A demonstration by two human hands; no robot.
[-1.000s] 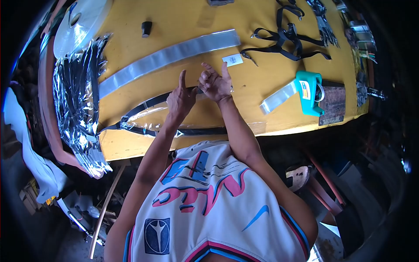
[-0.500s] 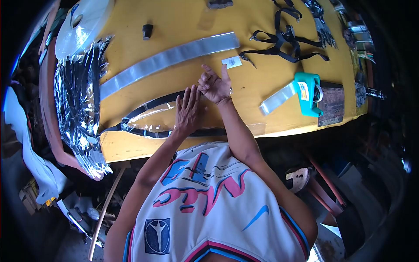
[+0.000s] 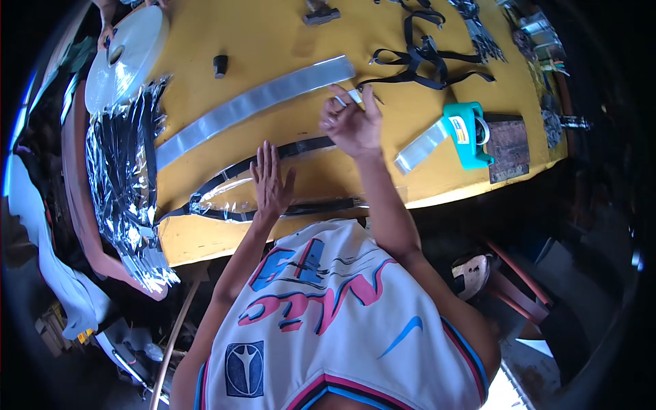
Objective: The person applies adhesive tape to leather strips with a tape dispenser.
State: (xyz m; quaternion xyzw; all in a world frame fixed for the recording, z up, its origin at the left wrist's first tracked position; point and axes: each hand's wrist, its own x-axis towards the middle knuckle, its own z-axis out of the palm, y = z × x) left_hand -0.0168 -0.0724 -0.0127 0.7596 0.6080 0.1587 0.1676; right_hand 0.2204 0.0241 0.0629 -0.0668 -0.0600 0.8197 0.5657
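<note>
My left hand (image 3: 272, 189) lies palm down with its fingers stretched out, over the black strap harness in clear plastic (image 3: 236, 169). My right hand (image 3: 352, 128) is palm up, thumb spread and the other fingers partly curled. It is above the table near the small white label (image 3: 354, 96), which shows partly behind the fingers; no grip on it can be seen. Just beyond my hands a long clear plastic strip (image 3: 256, 102) lies flat. A teal tape dispenser (image 3: 467, 135) with a tail of clear tape sits to the right.
Another person's hand (image 3: 106, 35) is at the large clear plastic roll (image 3: 140, 58). Packaged black straps (image 3: 123, 171) hang over the left edge of the yellow table (image 3: 198, 249). A loose black harness (image 3: 427, 65), a hammer (image 3: 321, 15) and a small black cylinder (image 3: 220, 66) lie farther back.
My hands have moved apart: the left back to the left, the right rightward and up to the white label. The view has shifted slightly, and another person's hands now show by the roll.
</note>
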